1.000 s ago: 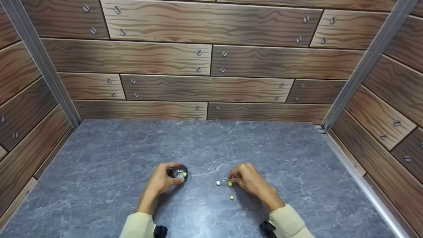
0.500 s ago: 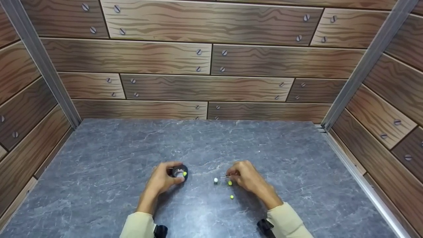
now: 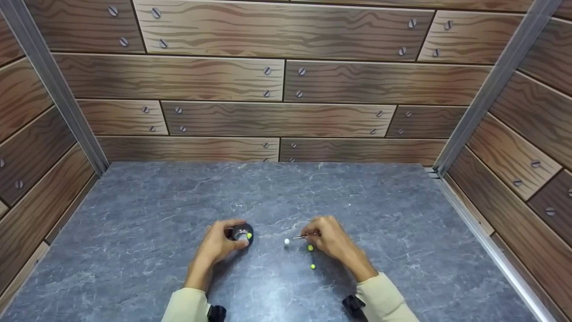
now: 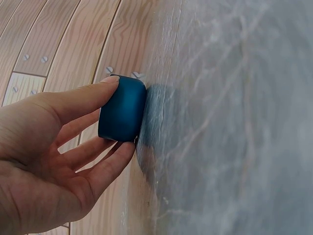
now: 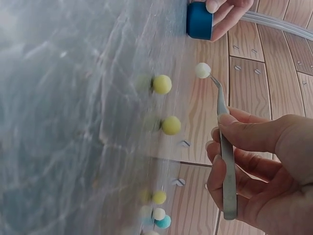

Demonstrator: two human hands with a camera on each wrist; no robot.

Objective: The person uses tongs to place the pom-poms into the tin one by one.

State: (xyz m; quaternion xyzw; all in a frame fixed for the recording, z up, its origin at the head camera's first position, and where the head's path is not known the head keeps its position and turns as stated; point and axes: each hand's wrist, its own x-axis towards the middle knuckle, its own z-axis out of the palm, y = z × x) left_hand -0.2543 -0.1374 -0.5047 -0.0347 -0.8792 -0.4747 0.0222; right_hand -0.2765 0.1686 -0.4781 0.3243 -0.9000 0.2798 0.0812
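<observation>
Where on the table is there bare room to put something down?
Grey marbled tabletop looks free between the left hand and the brown plank-patterned back wall, and toward the left side wall. Around the right hand it is crowded: silver metal tweezers, yellow balls, white balls, a teal ball.

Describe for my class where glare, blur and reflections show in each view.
Head view: pale glare whitens the grey marbled tabletop at bottom centre; left wrist view: it blurs at right, a dark shadow or reflection beside the blue cylindrical metallic-looking cup; right wrist view: the round yellow balls mirror faintly in it.
</observation>
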